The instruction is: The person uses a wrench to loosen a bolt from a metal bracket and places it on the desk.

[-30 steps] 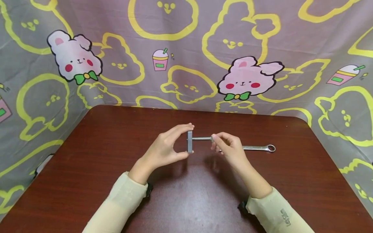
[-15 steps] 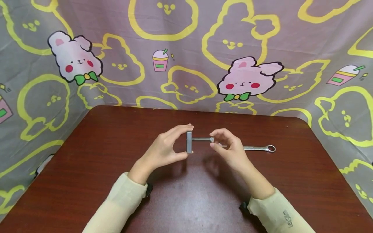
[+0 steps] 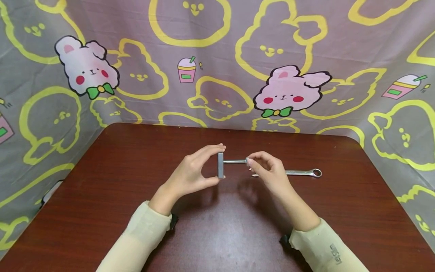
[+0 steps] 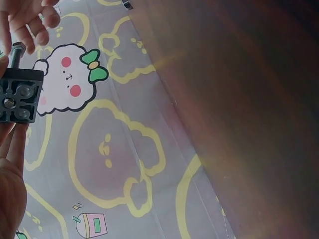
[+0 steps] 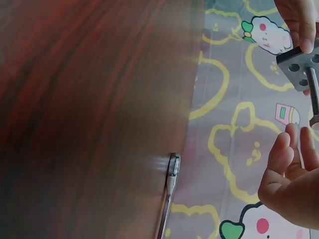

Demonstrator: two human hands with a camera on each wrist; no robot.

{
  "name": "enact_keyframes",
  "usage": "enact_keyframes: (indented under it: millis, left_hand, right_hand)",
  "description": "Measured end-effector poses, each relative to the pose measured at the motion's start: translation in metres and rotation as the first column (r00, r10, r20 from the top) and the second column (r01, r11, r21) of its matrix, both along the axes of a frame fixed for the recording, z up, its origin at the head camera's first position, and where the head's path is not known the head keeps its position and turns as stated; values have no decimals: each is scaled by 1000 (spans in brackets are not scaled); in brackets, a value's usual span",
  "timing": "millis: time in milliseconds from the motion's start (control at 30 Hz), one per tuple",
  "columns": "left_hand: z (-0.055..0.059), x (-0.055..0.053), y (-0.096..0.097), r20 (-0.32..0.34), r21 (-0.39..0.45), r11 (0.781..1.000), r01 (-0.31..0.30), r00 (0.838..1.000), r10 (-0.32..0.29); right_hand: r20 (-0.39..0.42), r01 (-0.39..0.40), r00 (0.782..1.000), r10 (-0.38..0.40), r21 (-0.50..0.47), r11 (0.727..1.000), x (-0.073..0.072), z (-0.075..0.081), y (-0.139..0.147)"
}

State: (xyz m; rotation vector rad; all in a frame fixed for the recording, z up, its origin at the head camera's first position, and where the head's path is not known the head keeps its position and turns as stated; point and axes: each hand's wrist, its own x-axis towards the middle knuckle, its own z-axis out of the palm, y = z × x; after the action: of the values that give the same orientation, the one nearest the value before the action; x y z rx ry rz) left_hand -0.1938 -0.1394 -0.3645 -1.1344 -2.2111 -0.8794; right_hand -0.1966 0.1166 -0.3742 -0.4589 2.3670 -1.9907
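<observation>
Upright above the table, a small grey metal block (image 3: 221, 165) is held edgewise between the fingers and thumb of my left hand (image 3: 188, 170). The left wrist view shows the block's face (image 4: 25, 92) with round recesses and the bolt's tip in a hole at its middle. A long silver bolt (image 3: 234, 161) stands out level from the block toward the right. My right hand (image 3: 270, 170) pinches the hex head end with thumb and index finger. In the right wrist view, more holes show in the block (image 5: 294, 67), around the threaded shank.
A combination wrench (image 3: 302, 173) lies on the dark red-brown table (image 3: 136, 151) behind the right hand, which hides part of it. A patterned cloth (image 3: 224, 60) hangs along the table's back and sides.
Half a second ago the right thumb and finger were spread off the bolt head; now they are closed on it again, as one second ago. The left hand and block stay nearly still.
</observation>
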Motion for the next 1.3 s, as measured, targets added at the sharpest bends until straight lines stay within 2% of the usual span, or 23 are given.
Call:
enact_keyframes:
  millis: [133,233,400,467,600,867,967,1067,1167,1300]
  left_hand:
    - [-1,0,0,-6,3,1000,3,1000,-3]
    - [-1,0,0,-3,1,1000,1,1000,-1]
    - [-1,1,-1,8,-2,1000,-1,1000,1]
    - [-1,1,-1,13,-2,1000,-1,1000,1]
    - [0,1,0,21,-3,1000,0,1000,1]
    - [0,2,2,29,-7,1000,7,1000,-7]
    - [0,2,2,21,-5,1000,4,1000,-4]
    - [0,1,2,14,-5,1000,2,1000,-2]
    - [0,1,2,10,-1,1000,1,1000,-1]
    - [-1,2,2,7,1,1000,3,1000,-3]
  right_hand:
    - [80,14,997,-17,38,999,0,1,-2]
    - [93,11,996,-15,38,999,1,1,-2]
    - [-12,-23,1000,23,31,999,0,-1,-1]
    - [-76,-30,997,33,39,999,0,-3,0]
    - [-156,-43,987,44,9,999,0,-5,0]
    - [-195,-85,978,70,-72,994,0,-4,0]
    - [-170,-89,982,77,-60,994,1,-3,2]
    - [-106,-78,992,73,-44,996,2,-1,3]
    - [-24,-33,999,33,-5,999,0,0,2]
    - [56,33,998,-36,68,997,-3,-1,1]
